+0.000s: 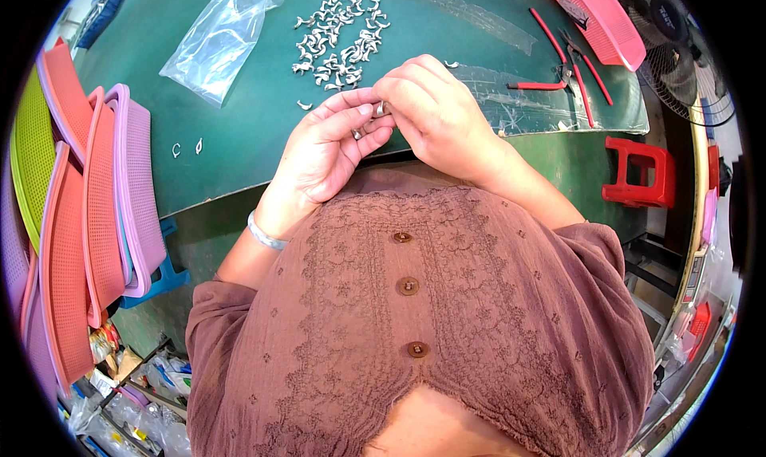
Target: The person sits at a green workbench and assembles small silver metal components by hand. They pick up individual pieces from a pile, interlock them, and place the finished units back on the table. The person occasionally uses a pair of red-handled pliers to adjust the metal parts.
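- At the far left, perforated plastic baskets stand nested on their sides: a yellow-green basket, salmon-orange baskets and a lilac basket.
- Below the lilac basket, a blue plastic stool shows partly.
- On the left part of the dark green tabletop, two small silver open-shaped pieces lie side by side, apart from each other.
- Above and right of these, a clear, crumpled plastic bag lies flat.
- Right of the bag, a loose pile of small, curved, silver metal pieces is spread on the tabletop, beyond the hands.
- Near the front edge, the left hand, with a pale bracelet at its wrist, is turned partly palm up. Its thumb and fingers close on a small silver metal part.
- Directly right, the right hand meets the left; its fingertips pinch at the same part. The part's exact shape is mostly hidden by the fingers.
- Farther right, two red-handled pliers lie close together, handles splayed.
- At the upper right, a pink plastic basket rests near a black fan.
- Beneath these, a red plastic stool stands on the green floor.
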A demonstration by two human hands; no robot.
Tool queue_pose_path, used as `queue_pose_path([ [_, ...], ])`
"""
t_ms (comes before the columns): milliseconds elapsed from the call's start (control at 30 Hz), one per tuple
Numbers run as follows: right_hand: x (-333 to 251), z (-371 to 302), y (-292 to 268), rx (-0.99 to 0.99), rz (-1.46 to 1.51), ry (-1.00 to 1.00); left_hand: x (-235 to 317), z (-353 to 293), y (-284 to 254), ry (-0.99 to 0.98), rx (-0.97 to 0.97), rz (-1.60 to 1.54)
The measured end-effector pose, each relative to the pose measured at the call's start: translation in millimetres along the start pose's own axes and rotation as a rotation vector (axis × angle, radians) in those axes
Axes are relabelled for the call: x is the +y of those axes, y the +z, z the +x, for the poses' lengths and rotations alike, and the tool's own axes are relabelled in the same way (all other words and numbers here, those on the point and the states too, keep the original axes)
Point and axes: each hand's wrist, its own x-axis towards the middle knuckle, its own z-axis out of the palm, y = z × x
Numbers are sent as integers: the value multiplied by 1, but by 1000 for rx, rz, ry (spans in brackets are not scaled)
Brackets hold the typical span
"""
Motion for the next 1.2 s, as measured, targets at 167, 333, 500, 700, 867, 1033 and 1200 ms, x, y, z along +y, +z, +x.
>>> queue_pose_path([
  [167,-1,0,0,-6,20,24,-1,1,-3,-8,-3,17],
  [333,2,-2,1,-11,100,70,-1,1,-3,-11,16,30],
  [500,1,-3,0,11,150,144,-1,0,-1,-11,48,29],
  [700,0,-6,3,0,292,294,-2,1,-2,-11,55,33],
  [867,1,-7,3,5,307,298,-2,2,0,-13,77,45],
  [1033,2,-6,3,19,295,274,-2,2,-4,-13,40,26],
  [1200,3,-5,4,27,287,249,-1,1,-1,-3,62,61],
])
